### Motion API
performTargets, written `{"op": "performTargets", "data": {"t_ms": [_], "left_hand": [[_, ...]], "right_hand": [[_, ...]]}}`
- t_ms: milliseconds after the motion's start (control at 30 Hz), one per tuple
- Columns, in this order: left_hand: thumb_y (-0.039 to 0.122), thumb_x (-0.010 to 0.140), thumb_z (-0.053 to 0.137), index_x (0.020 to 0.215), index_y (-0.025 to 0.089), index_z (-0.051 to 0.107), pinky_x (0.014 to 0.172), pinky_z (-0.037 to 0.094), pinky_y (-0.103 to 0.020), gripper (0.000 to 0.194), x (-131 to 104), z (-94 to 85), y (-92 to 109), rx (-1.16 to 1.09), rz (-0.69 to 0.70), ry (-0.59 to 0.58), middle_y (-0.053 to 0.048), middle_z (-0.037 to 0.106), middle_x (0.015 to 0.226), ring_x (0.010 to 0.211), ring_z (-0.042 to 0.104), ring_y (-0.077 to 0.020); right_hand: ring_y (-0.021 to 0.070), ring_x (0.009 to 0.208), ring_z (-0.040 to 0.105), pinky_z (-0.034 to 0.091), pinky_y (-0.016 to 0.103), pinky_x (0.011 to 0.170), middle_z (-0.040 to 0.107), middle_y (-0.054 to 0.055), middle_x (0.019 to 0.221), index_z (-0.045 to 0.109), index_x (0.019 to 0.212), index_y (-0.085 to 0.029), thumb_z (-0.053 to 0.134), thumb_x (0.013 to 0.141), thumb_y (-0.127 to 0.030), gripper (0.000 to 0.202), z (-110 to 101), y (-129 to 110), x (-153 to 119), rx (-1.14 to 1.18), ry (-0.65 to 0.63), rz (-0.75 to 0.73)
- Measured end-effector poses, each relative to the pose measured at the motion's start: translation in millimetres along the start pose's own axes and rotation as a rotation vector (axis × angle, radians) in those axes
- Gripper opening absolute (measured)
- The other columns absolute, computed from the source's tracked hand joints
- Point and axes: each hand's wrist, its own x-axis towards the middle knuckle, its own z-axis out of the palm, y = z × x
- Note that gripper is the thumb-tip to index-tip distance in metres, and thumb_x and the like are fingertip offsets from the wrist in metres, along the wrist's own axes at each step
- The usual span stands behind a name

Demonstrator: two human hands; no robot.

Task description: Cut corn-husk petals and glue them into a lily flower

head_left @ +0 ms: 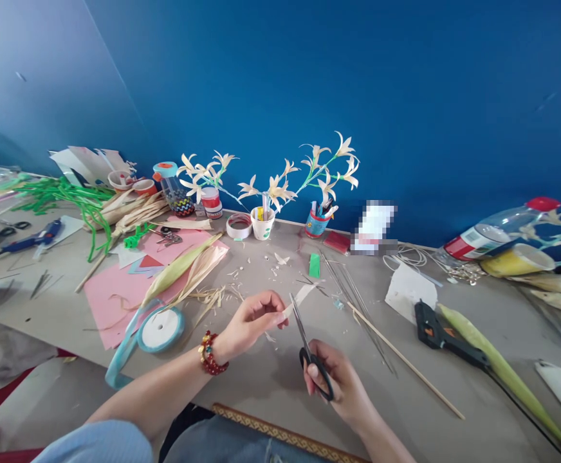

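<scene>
- A pale husk strip (301, 297) is held above the bench (271, 373), near the person's front edge of it. It is thin, cream-coloured and flat, widening slightly toward its free end.
- The strip's long axis runs from lower left to upper right: one end is pinched in the left hand (251, 321), the free end points up and away to the right, toward the scissors' blades.
- The left hand's fingers (276, 316) are together, clamped on the strip's near end. A red bead bracelet (210, 354) sits on that wrist.
- The right hand (336, 382) holds black-handled scissors (307, 347), fingers closed through the loops. The blades rise up and left and meet the strip just right of the left fingertips; whether the blades are parted I cannot tell.
- The left hand is on the strip; the right hand lies below and to the right of it, reaching it only through the blades.
- Small pale husk scraps (261, 267) lie scattered on the bench beyond the hands.
- To the left lie a roll of light blue ribbon (161, 329), long corn husks (184, 267) and pink paper (111, 292).
- To the right lie thin wooden sticks (406, 360) and a black glue gun (435, 331).
- Against the blue wall (358, 77) stand cups holding cream husk flowers (275, 186).
</scene>
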Motion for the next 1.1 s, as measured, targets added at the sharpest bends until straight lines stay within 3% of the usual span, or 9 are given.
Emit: {"op": "performTargets", "data": {"t_ms": [200,333,467,767,1100], "left_hand": [[0.026,0.084,0.064,0.080,0.014,0.057,0.067,0.042,-0.026,0.014,2.7,-1.9,-4.4,-0.183,0.044,0.104,-0.003,0.057,0.080,0.067,0.055,-0.0112],[0.023,0.081,0.065,0.076,0.014,0.055,0.067,0.044,-0.026,0.014,4.4,-0.4,-0.6,-0.308,0.033,0.092,-0.004,0.059,0.088,0.066,0.056,-0.0105],[0.021,0.080,0.066,0.072,0.014,0.053,0.065,0.043,-0.025,0.016,4.3,0.6,1.4,-0.380,0.002,0.058,-0.004,0.061,0.082,0.064,0.057,-0.0104],[0.023,0.078,0.070,0.075,0.015,0.052,0.058,0.043,-0.023,0.020,2.6,-2.3,2.6,-0.347,-0.098,0.006,-0.003,0.062,0.076,0.060,0.059,-0.0112],[0.025,0.072,0.076,0.071,0.014,0.053,0.058,0.045,-0.023,0.025,3.7,-2.9,8.9,-0.277,-0.188,-0.003,-0.002,0.063,0.071,0.058,0.060,-0.0115]], "right_hand": [[0.0086,0.042,0.037,0.026,0.022,0.042,0.052,-0.002,0.051,0.043,0.067,-0.022,0.055,0.078,-0.072,0.053,-0.6,0.1,-0.5,-0.001,-0.023,-0.025],[0.0083,0.044,0.037,0.027,0.022,0.042,0.055,0.000,0.057,0.044,0.072,-0.021,0.054,0.078,-0.072,0.052,1.9,-2.3,-1.6,0.010,-0.062,-0.031],[0.0085,0.047,0.037,0.031,0.022,0.044,0.056,0.000,0.062,0.043,0.074,-0.021,0.057,0.076,-0.071,0.052,4.0,-5.7,-2.4,0.010,-0.067,-0.027],[0.0099,0.051,0.041,0.034,0.022,0.046,0.057,0.002,0.064,0.047,0.076,-0.020,0.056,0.075,-0.073,0.055,1.3,-11.7,-1.6,0.025,-0.112,-0.052],[0.0085,0.047,0.041,0.032,0.020,0.043,0.057,0.001,0.060,0.047,0.073,-0.020,0.061,0.077,-0.065,0.048,-1.9,-6.8,-2.9,0.064,-0.121,-0.004]]}}
